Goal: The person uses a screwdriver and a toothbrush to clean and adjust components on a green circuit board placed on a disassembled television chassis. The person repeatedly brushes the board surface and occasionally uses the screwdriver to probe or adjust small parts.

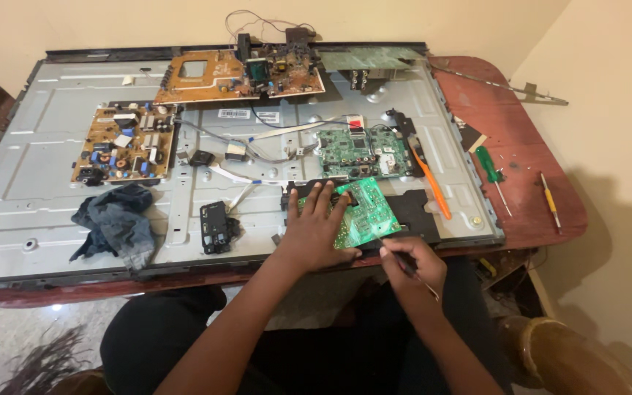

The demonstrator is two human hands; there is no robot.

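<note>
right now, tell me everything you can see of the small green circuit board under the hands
The small green circuit board is a flat, roughly square bright green panel with pale tracing and tiny solder points, seemingly solder side up. It lies tilted on a black plate at the near edge of the grey metal TV back panel, just below a larger green board. The left hand presses flat on its left part; the right hand holds a thin tool to its lower right edge.
</note>
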